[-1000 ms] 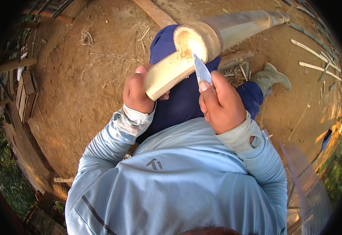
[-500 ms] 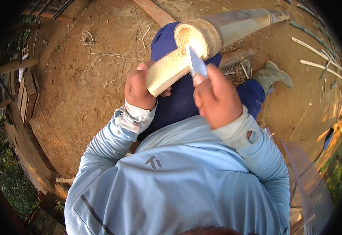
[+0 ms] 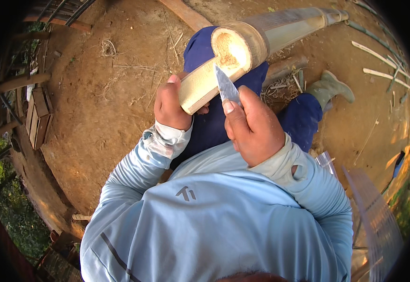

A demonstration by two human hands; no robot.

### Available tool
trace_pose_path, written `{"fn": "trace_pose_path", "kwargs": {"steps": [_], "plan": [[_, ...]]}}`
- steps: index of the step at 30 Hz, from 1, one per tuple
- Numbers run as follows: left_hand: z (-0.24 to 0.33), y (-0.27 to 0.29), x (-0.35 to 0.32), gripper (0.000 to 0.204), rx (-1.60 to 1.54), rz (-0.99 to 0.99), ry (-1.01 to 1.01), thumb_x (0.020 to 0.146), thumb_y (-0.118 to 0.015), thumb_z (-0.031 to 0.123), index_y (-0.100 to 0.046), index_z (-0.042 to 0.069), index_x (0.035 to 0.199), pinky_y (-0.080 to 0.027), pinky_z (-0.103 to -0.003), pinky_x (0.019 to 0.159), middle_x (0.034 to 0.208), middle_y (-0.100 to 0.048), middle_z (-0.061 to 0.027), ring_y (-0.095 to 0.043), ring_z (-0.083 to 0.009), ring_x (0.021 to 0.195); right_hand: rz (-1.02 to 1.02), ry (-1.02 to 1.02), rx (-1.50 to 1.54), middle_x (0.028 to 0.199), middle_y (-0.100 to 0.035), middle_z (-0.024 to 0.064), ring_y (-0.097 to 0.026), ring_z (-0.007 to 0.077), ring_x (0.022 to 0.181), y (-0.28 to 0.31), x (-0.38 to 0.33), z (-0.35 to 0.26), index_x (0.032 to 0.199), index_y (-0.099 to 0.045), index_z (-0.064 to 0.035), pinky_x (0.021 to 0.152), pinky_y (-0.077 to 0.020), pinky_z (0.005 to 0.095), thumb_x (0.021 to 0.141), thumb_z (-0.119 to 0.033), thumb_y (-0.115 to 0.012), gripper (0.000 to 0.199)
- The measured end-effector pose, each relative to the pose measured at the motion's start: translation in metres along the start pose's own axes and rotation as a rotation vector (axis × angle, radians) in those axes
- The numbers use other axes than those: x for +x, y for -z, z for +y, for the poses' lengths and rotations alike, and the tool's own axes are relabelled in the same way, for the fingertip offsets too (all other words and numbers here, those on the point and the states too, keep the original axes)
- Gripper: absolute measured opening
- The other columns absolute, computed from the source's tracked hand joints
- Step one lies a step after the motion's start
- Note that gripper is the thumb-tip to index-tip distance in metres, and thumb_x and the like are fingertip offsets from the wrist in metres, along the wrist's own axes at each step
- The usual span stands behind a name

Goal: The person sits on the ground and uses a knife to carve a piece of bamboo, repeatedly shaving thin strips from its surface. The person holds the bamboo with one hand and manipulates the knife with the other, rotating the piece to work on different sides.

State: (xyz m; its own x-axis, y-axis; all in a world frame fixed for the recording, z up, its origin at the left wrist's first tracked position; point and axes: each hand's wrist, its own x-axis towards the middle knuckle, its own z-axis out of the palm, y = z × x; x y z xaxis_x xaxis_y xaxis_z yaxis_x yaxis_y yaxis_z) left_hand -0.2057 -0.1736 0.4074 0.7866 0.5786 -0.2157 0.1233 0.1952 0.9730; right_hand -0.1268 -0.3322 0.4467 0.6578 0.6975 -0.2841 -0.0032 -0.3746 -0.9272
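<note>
A thick bamboo pole (image 3: 289, 36) lies across my raised knee and reaches away to the far right. Its near end is cut to a tongue-like half strip (image 3: 199, 88), beside a round node wall (image 3: 231, 49) with pale, rough scraped fibre. My left hand (image 3: 172, 103) is closed round the near end of that strip, thumb on top. In my right hand (image 3: 254, 124) is a knife (image 3: 226, 85) with a short pointed blade; the fist hides its handle. The blade tip is over the strip, close to the node wall; whether it touches I cannot tell.
A second bamboo piece (image 3: 285, 68) and shavings lie beside my knee. Pale split strips (image 3: 386, 77) and green poles are at the right. A wooden crate (image 3: 39, 117) stands at the left, a plank (image 3: 186, 13) lies ahead, and a clear corrugated sheet (image 3: 374, 216) is at lower right.
My right hand has drawn the knife back toward me and slightly left, away from the node wall. My left hand keeps its grip on the bamboo, which stays nearly in place.
</note>
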Motion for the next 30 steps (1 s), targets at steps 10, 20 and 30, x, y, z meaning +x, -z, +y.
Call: {"fn": "trace_pose_path", "kwargs": {"steps": [10, 20, 30], "plan": [[-0.002, 0.002, -0.004, 0.061, -0.017, -0.047, -0.002, 0.101, -0.026, 0.041, -0.063, -0.007, 0.105, -0.053, -0.029, 0.053, 0.079, -0.068, -0.017, -0.063, -0.0225, 0.059, 0.01, -0.008, 0.032, 0.06, -0.047, 0.0001, -0.043, 0.008, 0.046, 0.008, 0.007, -0.002, 0.087, -0.043, -0.0063, 0.044, -0.0366, 0.0265, 0.104, -0.021, -0.046, 0.023], [-0.002, -0.002, -0.01, 0.06, 0.019, -0.037, -0.073, 0.1, -0.027, 0.041, -0.063, -0.007, 0.103, -0.053, -0.03, 0.054, 0.076, -0.067, -0.0161, -0.063, -0.0219, 0.059, -0.024, -0.088, 0.106, 0.061, -0.055, 0.013, -0.054, 0.0273, 0.049, 0.005, -0.004, -0.004, 0.086, -0.046, -0.0027, 0.05, -0.043, 0.0402, 0.101, -0.023, -0.052, 0.025], [-0.006, 0.004, -0.01, 0.064, 0.02, -0.052, -0.011, 0.101, -0.025, 0.044, -0.063, -0.008, 0.107, -0.054, -0.03, 0.054, 0.08, -0.068, -0.0177, -0.064, -0.0227, 0.06, -0.127, -0.105, 0.142, 0.06, -0.045, -0.0002, -0.041, 0.0063, 0.047, 0.013, 0.001, -0.007, 0.089, -0.043, -0.008, 0.043, -0.0348, 0.0244, 0.106, -0.021, -0.045, 0.022]]}}
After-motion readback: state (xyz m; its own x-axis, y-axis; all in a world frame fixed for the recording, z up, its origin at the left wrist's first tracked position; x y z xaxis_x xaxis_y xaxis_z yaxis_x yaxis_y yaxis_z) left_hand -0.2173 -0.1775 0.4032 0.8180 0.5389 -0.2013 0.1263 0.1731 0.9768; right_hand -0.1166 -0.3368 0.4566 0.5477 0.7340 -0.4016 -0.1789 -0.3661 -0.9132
